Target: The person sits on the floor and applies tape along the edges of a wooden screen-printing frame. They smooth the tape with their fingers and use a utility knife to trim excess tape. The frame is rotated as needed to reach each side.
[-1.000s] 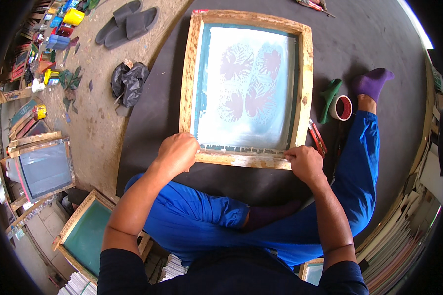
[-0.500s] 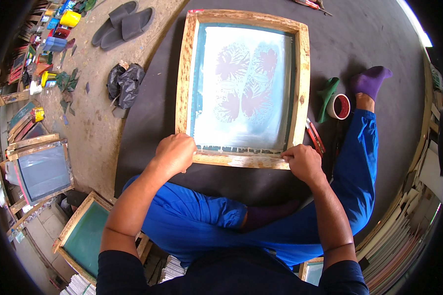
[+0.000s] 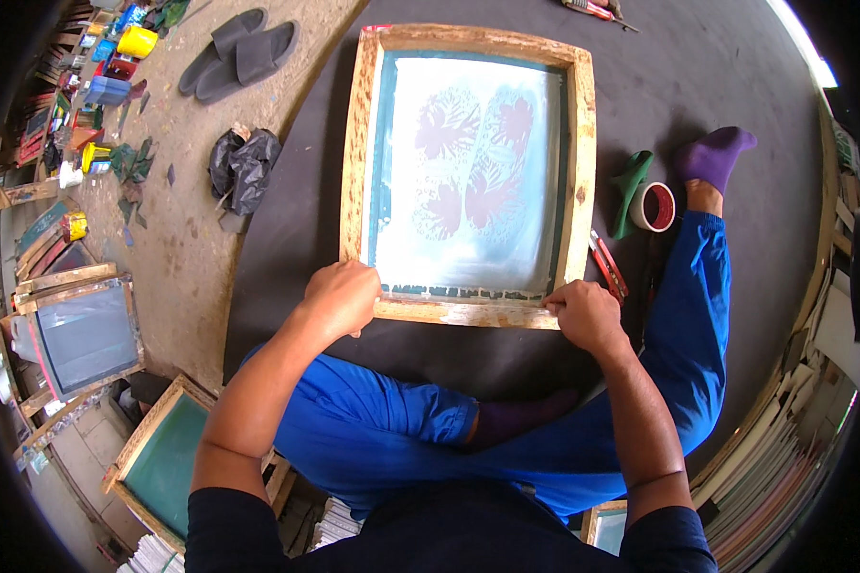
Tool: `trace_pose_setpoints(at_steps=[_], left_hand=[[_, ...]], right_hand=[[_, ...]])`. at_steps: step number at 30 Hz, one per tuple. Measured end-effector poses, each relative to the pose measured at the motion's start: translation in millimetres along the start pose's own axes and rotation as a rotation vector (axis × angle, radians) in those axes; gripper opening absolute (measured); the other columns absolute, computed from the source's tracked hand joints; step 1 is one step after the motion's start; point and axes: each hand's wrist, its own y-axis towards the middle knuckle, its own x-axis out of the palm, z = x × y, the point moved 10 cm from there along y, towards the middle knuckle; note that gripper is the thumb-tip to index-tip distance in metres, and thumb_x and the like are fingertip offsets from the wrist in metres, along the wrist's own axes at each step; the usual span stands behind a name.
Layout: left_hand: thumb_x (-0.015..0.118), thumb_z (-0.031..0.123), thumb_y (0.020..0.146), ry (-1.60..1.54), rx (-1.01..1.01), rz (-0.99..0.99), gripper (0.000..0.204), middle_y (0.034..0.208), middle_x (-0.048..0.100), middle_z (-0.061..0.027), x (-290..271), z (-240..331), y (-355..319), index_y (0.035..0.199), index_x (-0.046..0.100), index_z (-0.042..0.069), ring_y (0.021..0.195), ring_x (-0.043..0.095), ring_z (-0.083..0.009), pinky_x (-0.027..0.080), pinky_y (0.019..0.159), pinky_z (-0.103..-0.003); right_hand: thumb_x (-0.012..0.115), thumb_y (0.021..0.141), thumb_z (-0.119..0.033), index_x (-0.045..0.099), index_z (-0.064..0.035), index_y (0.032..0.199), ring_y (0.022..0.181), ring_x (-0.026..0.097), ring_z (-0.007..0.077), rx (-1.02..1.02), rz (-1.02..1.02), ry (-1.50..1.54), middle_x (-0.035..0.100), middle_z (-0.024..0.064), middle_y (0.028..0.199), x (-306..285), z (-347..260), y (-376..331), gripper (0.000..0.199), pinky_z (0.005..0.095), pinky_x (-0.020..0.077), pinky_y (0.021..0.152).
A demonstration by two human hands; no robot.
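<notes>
A wooden-framed printing screen (image 3: 586,143) is in front of me over the dark tabletop. Its pale mesh carries a leafy, flower-like pattern in two columns, with a blue-green border along the edges. My left hand (image 3: 344,294) is closed round the near left corner of the frame. At the near right corner, my right hand (image 3: 586,313) grips the wood with curled fingers. Just beyond that hand lies a red cutter knife (image 3: 609,267). Farther right are a roll of tape (image 3: 655,207) with a red core and a green piece (image 3: 631,191) of unclear kind.
My blue-trousered leg (image 3: 698,306) stretches along the right, ending in a purple sock. A red-handled tool (image 3: 597,10) lies at the far edge. On the floor to the left are dark slides (image 3: 239,53) and a crumpled black bag (image 3: 244,170). More framed screens (image 3: 86,334) lean at left.
The far end of the screen has dipped slightly lower in view, so the frame looks a little shorter. Both hands keep their hold on the near corners.
</notes>
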Motion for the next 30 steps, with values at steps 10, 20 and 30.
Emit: trace_pose_setpoints(at_steps=[10,20,30], left_hand=[[0.067,0.006,0.085,0.086,0.000,-0.095,0.019,0.089,0.076,-0.0191,7,1,5,0.098,0.082,0.007,0.091,0.075,-0.0362,0.059,0.083,-0.047],[0.069,0.021,0.090,0.138,0.063,-0.079,0.020,0.089,0.076,-0.0186,10,1,4,0.094,0.081,0.005,0.091,0.074,-0.0373,0.058,0.084,-0.049],[0.092,0.038,0.068,0.034,0.524,0.385,0.070,0.112,0.069,-0.0098,-12,46,-35,0.125,0.069,0.004,0.109,0.064,-0.0298,0.046,0.103,-0.041]], right_hand=[[0.068,0.088,-0.022,0.084,-0.0211,0.095,0.088,0.075,0.0372,-0.019,-0.036,-0.033,0.077,0.0175,0.090,5,-2,4,0.017,0.0471,0.0594,0.082],[0.070,0.090,-0.038,0.082,-0.0194,0.103,0.086,0.075,0.0380,-0.131,0.016,0.021,0.077,0.0162,0.090,-4,-2,-7,0.026,0.0490,0.0587,0.080],[0.090,0.067,-0.047,0.069,-0.0124,0.126,0.129,0.055,0.0293,-0.661,0.292,-0.176,0.074,0.0054,0.112,-29,-65,-49,0.071,0.0574,0.0312,0.120]])
